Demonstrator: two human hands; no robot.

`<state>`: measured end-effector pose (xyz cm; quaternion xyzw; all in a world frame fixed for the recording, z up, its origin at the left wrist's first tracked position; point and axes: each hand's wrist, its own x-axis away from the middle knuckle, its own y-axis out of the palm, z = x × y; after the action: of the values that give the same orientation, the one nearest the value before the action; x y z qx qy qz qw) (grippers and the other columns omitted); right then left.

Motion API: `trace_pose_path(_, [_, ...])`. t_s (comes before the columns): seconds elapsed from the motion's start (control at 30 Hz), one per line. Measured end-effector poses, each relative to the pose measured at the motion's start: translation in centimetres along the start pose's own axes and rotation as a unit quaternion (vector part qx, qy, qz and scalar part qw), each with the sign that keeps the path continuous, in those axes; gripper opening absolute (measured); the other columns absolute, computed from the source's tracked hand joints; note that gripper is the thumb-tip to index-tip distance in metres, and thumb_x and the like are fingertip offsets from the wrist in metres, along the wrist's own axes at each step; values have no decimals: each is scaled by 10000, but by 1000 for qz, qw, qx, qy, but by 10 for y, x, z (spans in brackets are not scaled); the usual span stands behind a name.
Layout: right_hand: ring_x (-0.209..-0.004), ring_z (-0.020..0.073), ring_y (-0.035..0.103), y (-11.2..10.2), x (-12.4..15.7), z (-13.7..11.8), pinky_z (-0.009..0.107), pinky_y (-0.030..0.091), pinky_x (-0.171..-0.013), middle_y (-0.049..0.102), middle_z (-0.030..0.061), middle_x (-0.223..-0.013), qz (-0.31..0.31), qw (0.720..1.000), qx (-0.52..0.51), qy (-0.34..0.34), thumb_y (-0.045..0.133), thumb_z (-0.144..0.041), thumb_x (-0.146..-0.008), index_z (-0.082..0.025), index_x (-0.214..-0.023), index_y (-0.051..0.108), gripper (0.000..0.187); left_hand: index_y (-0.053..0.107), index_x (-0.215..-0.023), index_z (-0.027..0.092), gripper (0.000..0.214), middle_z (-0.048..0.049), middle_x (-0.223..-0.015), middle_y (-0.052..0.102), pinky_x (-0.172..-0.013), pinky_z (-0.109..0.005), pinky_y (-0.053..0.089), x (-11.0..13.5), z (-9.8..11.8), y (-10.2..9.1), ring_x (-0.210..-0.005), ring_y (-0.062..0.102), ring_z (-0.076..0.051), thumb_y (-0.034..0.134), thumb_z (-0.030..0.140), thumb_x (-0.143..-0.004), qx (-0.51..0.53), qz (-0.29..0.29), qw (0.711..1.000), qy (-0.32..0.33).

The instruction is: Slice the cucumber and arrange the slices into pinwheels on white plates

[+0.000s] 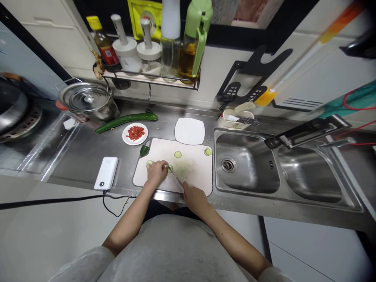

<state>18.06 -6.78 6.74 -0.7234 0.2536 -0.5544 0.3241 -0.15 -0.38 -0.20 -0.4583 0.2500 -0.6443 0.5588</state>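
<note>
My right hand (196, 199) is closed round the handle of a knife (177, 179), its blade slanting up and left across the white cutting board (199, 172). At the blade's tip lies a thin cucumber slice (170, 169). The bent fingers of my left hand (157, 172) pinch at the edge of this slice, partly hiding it. Another pale slice (149, 162) shows just behind my left knuckles. One round slice (178, 154) lies flat at mid-board, and a few overlapping slices (208, 151) sit in the top right corner. A dark green cucumber end (144, 150) rests at the upper left.
Behind the board are a whole cucumber (126, 121), a white plate of chopped red pieces (135, 134) and a white square plate (189, 131). A power bank (106, 173) with a cable lies left. A double sink (249, 164) adjoins the right. Bottles stand on a rack (152, 78) above.
</note>
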Motion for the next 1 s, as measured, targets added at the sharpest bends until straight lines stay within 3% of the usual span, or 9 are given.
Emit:
trace_pose_path(0.63, [-936, 259, 668, -1, -10, -3, 320, 492, -714, 685, 153, -937, -7, 1000, 25, -10, 367, -93, -887, -154, -1166, 461, 301, 666, -1033, 301, 282, -39, -984, 681, -891, -415, 291, 0, -1, 2, -1004, 568, -249, 534, 227, -795, -14, -14, 1000, 14])
trace_pose_path(1.0, [-921, 252, 664, 11, 7, 6, 304, 468, -700, 677, 160, -967, -10, 1000, 11, 1, 358, -85, -885, -141, -1171, 467, 311, 662, -1030, 284, 271, -49, -950, 683, -896, -426, 293, 1, 4, -3, -994, 571, -258, 524, 247, -800, -23, -22, 999, 12])
